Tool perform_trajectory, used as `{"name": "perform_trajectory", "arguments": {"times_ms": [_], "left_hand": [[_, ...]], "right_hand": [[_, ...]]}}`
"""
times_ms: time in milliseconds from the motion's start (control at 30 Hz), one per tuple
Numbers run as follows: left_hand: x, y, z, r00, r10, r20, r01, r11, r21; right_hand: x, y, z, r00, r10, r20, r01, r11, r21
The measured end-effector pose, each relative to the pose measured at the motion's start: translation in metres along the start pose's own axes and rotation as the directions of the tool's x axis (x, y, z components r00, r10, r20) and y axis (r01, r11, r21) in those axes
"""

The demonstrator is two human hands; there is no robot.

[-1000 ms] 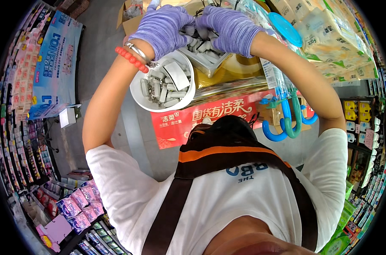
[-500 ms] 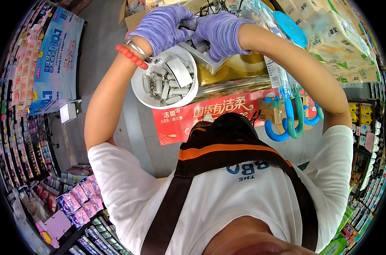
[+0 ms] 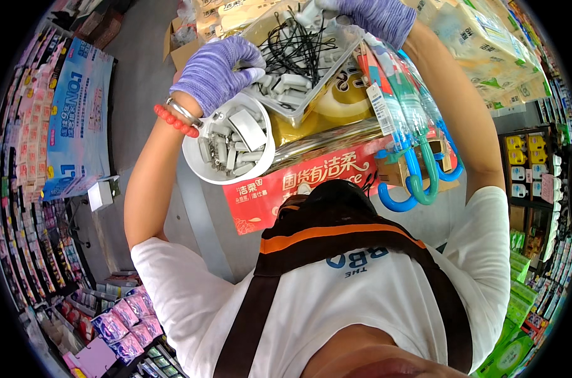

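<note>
While working between packed shop shelves (image 3: 28, 183), holds the left hand (image 3: 218, 70), gloved in purple striped knit, at the left edge of a clear rectangular plastic tub (image 3: 294, 116), thumb and fingers apart. Extends the right hand (image 3: 381, 20), in a matching glove, over the tub's far right part, fingertips close to a grey-white plastic piece (image 3: 308, 14). Cannot tell, from this view, fingers clamped on that piece from fingers merely beside it. Visible inside the tub: more small grey-white plastic pieces (image 3: 295, 82) and a tangle of thin black cords (image 3: 298, 47). Just beside it, below the left hand, a round white bucket (image 3: 192, 149) with similar pieces and a flat white rectangular block (image 3: 248, 128). Underneath the tub, a shiny gold package (image 3: 327, 112); to the right, umbrellas (image 3: 407, 106) with curved blue and green handles. Wears a coral-red bead bracelet (image 3: 175, 121) and a silver bangle (image 3: 185, 112) on the left wrist.
</note>
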State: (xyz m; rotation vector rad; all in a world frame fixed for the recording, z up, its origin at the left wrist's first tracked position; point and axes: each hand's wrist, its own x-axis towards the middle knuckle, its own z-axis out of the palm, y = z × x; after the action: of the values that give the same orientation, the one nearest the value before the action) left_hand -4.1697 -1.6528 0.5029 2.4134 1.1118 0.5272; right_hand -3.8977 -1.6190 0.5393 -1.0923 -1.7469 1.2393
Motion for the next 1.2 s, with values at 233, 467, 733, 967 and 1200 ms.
{"name": "perform_trajectory", "arguments": {"times_ms": [233,467,733,967,1200], "left_hand": [[0.005,0.023,-0.005,0.987,0.121,0.109,-0.117,0.992,-0.043],[0.015,0.028,0.002,0.830,0.231,0.508,-0.175,0.972,-0.156],[0.006,0.019,-0.014,0.821,0.275,0.500,-0.133,0.944,-0.300],[0.012,0.014,-0.026,0.960,0.197,0.199,-0.053,0.827,-0.560],[0.026,0.017,-0.024,0.962,-0.212,-0.172,-0.024,0.562,-0.827]], "right_hand": [[0.003,0.022,-0.020,0.986,0.164,-0.025,-0.122,0.818,0.562],[-0.014,0.026,-0.019,0.962,0.247,-0.116,-0.135,0.801,0.583],[-0.021,0.022,-0.012,0.981,0.162,-0.105,-0.071,0.805,0.588],[-0.027,0.014,-0.005,0.988,0.118,-0.102,-0.030,0.786,0.617],[-0.036,0.015,0.004,0.996,0.088,0.015,-0.079,0.787,0.612]]}}
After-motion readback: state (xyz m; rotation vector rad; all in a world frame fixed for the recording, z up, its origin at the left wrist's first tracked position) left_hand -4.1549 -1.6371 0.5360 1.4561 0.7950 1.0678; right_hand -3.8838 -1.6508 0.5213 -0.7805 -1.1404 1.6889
